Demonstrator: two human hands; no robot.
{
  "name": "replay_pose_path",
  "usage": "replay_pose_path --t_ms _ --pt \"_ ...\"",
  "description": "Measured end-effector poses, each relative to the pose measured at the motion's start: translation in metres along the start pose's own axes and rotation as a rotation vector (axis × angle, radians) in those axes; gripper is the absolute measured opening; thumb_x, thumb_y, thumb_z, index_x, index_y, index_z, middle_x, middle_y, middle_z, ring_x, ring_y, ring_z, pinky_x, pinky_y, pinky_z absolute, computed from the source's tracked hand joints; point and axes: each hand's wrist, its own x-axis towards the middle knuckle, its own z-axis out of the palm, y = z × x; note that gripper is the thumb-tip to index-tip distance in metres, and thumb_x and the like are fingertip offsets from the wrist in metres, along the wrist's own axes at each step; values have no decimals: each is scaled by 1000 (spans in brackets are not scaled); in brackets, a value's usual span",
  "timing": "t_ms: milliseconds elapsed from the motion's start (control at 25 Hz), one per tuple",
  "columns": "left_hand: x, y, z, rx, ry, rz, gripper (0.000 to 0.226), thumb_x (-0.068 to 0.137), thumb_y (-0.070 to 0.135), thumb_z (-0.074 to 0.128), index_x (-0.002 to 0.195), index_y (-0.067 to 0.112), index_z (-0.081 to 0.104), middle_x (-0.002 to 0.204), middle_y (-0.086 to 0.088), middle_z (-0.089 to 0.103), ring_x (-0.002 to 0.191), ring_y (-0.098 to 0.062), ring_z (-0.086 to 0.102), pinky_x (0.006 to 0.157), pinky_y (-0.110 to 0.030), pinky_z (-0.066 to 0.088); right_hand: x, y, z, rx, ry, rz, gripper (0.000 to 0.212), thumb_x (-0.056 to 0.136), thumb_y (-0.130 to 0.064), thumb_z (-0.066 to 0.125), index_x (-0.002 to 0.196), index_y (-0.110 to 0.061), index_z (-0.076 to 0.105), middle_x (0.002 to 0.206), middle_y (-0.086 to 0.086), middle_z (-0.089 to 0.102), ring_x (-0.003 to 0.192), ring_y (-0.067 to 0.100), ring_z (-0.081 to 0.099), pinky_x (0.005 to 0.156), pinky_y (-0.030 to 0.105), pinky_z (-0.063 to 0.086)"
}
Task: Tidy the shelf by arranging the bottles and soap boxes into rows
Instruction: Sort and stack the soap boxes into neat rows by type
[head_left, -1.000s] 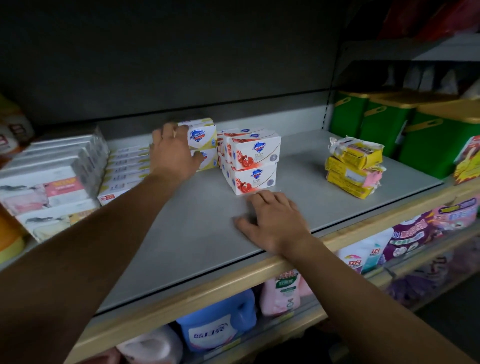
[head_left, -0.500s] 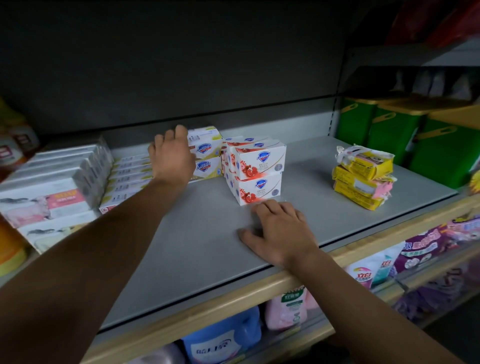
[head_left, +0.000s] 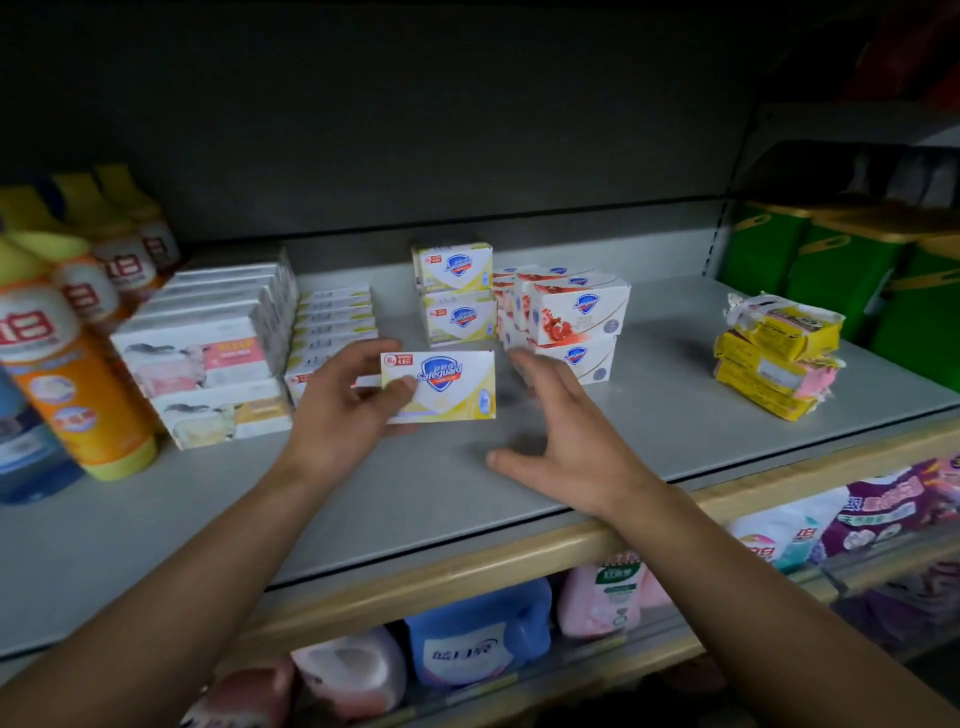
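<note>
- Grey shelf board (head_left: 218, 519), wooden lip along its front edge; the widest bare stretch lies front and centre, under and before both my hands.
- My left hand (head_left: 340, 410) pinches a yellow-and-white Safeguard box (head_left: 441, 384) by its left end, thumb on the printed face, fingers behind. The box is held off the board, just in front of the yellow stack.
- Orientation of that box: broad printed face toward me, long axis running left to right, level, logo upright.
- My right hand (head_left: 566, 447) holds nothing; fingers spread and loosely bent, thumb pointing left, hovering just right of the held box and close before the pomegranate boxes.
- Yellow stack (head_left: 457, 296): two like boxes, one atop the other, faces forward, toward the rear.
- Pomegranate boxes (head_left: 571, 322), red and white, stacked immediately right of the yellow stack, touching or nearly so; I cannot tell which.
- Flat narrow boxes (head_left: 335, 317) in a row front to back, left of the yellow stack.
- Large white boxes (head_left: 208, 358) stacked further left; orange bottles (head_left: 67, 364) at the left edge.
- Yellow wrapped packs (head_left: 774, 358) piled at the right, well apart from the boxes, with open board between.
- Green containers (head_left: 831, 260) on the neighbouring bay to the right.
</note>
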Motion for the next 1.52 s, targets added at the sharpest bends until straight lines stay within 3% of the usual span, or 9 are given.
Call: replay_pose_path --t_ms 160,320,440,680,880,1040,1200,1400,1520 --pt "-3 -5 -14 -250 -49 -212 14 90 6 63 103 8 68 99 -9 75 79 -20 72 55 -30 58 24 -22 24 131 -16 -136 87 74 -10 78 148 -22 33 144 -1 38 129 2 41 107 22 39" --pt "4 -6 -23 -406 19 -263 9 89 6 60 89 10 68 81 -7 73 67 -23 70 56 -32 58 42 -27 37 415 5 47 68 78 -9 78 134 -29 46 128 -2 58 113 5 59 97 24 49" --pt "7 -11 -23 -371 -12 -235 8 91 18 63 90 11 67 82 -5 67 57 -20 61 59 -35 58 48 -26 44 529 48 189 38 80 -34 75 114 -28 60 105 2 68 86 16 69 84 33 55" --pt "6 -22 -18 -16 58 -204 68 64 72 64 85 8 61 59 -4 58 48 -18 54 50 -32 52 43 -29 44 450 54 275 39 77 -72 40 84 -41 64 64 0 66 51 9 59 58 25 44" --pt "4 -19 -19 -95 39 -202 46 73 66 62 82 22 70 63 -6 64 46 -20 54 49 -30 51 38 -35 44 477 106 195 25 79 -47 62 100 -35 63 85 -10 68 60 2 60 62 19 48" --pt "3 -18 -20 -282 48 -207 23 94 33 61 100 11 67 87 -11 74 62 -22 67 57 -34 58 31 -34 47 485 70 2 65 76 -17 78 128 -38 46 117 -13 61 82 7 68 72 21 55" --pt "1 -17 -22 -423 -28 -164 15 96 20 57 107 10 61 94 -10 75 80 -25 72 66 -34 59 35 -42 44 739 95 127 17 99 -14 53 111 -24 60 108 9 68 92 12 65 86 36 56" --pt "5 -13 -24 -659 -142 -332 58 91 55 45 122 8 61 117 -16 67 103 -33 68 78 -45 58 32 -67 47 408 143 -215 39 79 -16 68 118 -24 64 111 -13 66 106 -2 60 93 19 47" --pt "4 -10 -28 -865 -309 -445 69 90 66 35 107 11 73 102 -11 72 94 -26 71 74 -39 58 27 -75 58 18 163 -467 46 77 -16 77 122 -14 68 119 0 64 111 17 56 99 26 42"
